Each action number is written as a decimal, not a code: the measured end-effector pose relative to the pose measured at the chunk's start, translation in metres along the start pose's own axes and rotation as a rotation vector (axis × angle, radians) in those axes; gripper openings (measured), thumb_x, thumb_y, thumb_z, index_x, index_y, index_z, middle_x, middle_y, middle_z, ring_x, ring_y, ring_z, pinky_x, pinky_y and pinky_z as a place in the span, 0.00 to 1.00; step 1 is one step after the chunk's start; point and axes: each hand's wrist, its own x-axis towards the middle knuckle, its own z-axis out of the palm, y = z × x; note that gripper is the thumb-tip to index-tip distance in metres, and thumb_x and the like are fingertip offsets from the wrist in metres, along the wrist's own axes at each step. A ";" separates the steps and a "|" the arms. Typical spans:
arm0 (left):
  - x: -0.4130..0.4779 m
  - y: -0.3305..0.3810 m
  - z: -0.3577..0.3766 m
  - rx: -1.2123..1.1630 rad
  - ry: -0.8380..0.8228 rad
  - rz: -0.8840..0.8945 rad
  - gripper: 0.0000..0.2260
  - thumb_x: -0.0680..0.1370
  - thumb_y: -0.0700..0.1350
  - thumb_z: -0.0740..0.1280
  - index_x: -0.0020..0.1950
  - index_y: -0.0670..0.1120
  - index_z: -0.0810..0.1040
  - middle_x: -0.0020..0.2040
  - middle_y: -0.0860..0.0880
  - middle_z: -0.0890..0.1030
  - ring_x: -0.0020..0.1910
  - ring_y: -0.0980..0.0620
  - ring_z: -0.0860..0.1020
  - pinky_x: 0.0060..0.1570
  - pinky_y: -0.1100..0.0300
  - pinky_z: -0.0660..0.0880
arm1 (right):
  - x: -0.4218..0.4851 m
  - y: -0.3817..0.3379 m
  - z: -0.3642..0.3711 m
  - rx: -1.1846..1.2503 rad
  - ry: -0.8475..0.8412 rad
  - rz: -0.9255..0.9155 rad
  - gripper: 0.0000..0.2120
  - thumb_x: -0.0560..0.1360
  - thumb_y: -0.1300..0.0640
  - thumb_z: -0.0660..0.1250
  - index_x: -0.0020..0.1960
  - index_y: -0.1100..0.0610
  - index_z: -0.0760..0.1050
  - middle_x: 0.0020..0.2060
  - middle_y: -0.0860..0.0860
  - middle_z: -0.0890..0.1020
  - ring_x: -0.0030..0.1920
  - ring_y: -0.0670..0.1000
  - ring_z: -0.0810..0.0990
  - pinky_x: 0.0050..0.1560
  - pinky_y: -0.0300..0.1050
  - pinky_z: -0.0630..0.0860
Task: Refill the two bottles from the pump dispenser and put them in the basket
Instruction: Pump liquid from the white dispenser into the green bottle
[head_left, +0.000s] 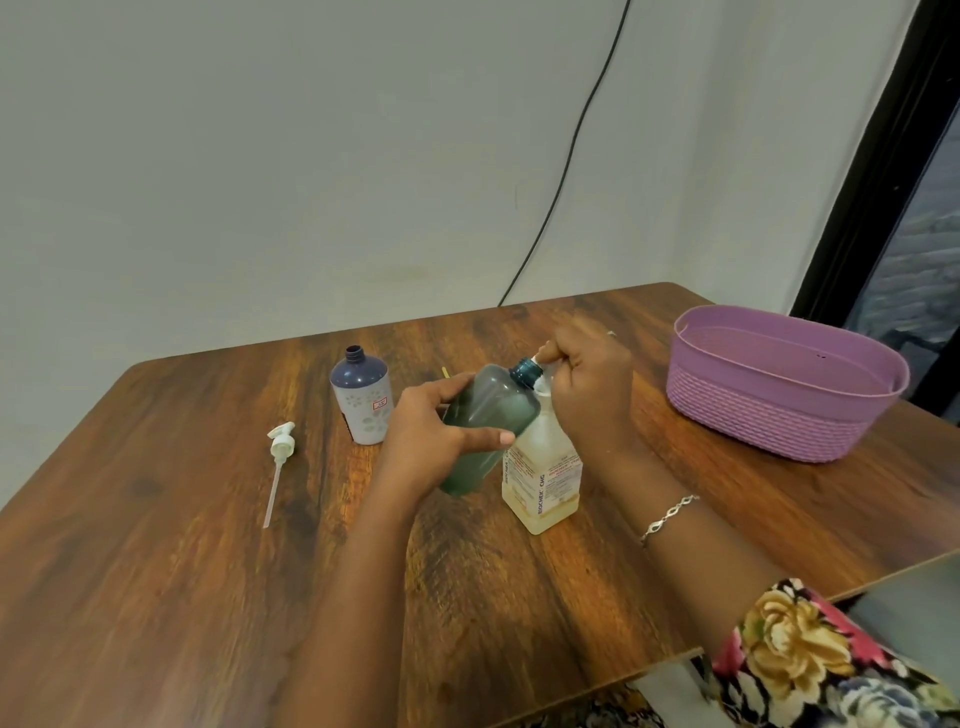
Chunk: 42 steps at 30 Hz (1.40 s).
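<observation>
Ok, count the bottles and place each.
3: dark blue bottle standing uncapped at back left; green bottle tilted in the left hand; pump dispenser bottle beneath the right hand.

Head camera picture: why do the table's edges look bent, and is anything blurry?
In the head view the wide lens bows the table edges; light is soft, shadows faint, no harsh glare; the pump dispenser label and green bottle look soft.

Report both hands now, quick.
Left hand: holding the tilted green bottle.
Right hand: fingers curled on the head of the pump dispenser.
</observation>
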 end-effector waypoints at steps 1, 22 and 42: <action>0.000 -0.002 0.001 0.004 -0.002 -0.003 0.34 0.62 0.41 0.78 0.67 0.47 0.72 0.58 0.50 0.77 0.57 0.50 0.74 0.58 0.51 0.72 | -0.004 0.002 0.003 -0.028 0.005 -0.019 0.09 0.61 0.73 0.58 0.28 0.63 0.71 0.26 0.55 0.74 0.29 0.54 0.72 0.30 0.49 0.69; -0.001 -0.007 -0.001 0.002 0.002 -0.011 0.36 0.61 0.43 0.78 0.68 0.47 0.72 0.60 0.48 0.77 0.58 0.48 0.74 0.60 0.46 0.72 | -0.007 0.009 0.011 -0.026 -0.005 -0.029 0.10 0.59 0.75 0.57 0.26 0.62 0.69 0.25 0.54 0.72 0.28 0.54 0.70 0.27 0.48 0.67; -0.005 -0.004 -0.001 -0.028 -0.002 -0.010 0.33 0.64 0.41 0.77 0.68 0.46 0.72 0.56 0.51 0.76 0.55 0.50 0.74 0.53 0.55 0.71 | 0.006 0.000 -0.002 0.028 -0.063 0.016 0.09 0.63 0.69 0.58 0.28 0.62 0.73 0.25 0.53 0.75 0.29 0.53 0.73 0.33 0.46 0.69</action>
